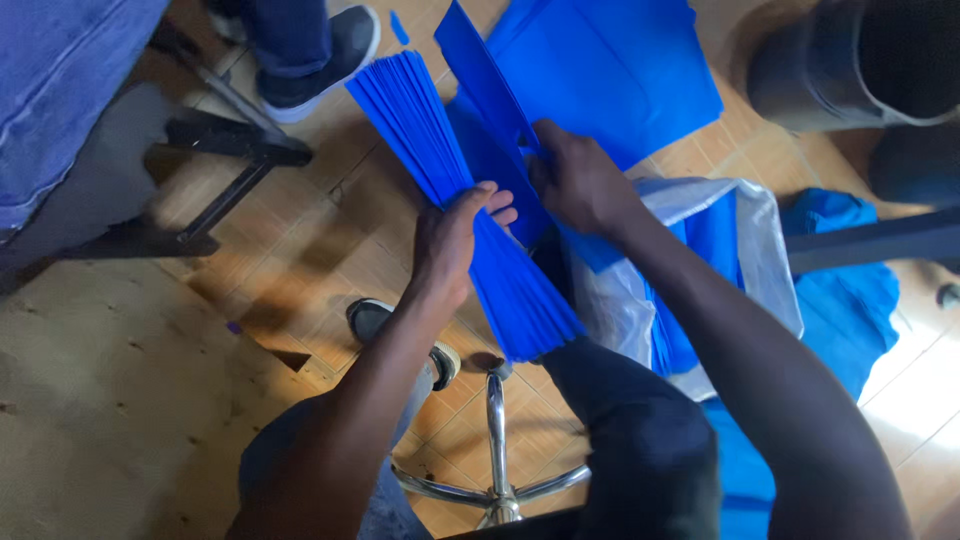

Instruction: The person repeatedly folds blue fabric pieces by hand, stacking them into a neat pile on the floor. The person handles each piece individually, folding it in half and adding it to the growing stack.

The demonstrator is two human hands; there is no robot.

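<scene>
Now, blue strip bundle [455,190] gripped between both hands [447,240]

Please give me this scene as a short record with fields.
left hand: grips a bundle of blue strips around its middle
right hand: pinches a single blue strip
floor: blue sheets, white sack with blue material
seat: stool with chrome legs
nearby: another person's shoe
</scene>
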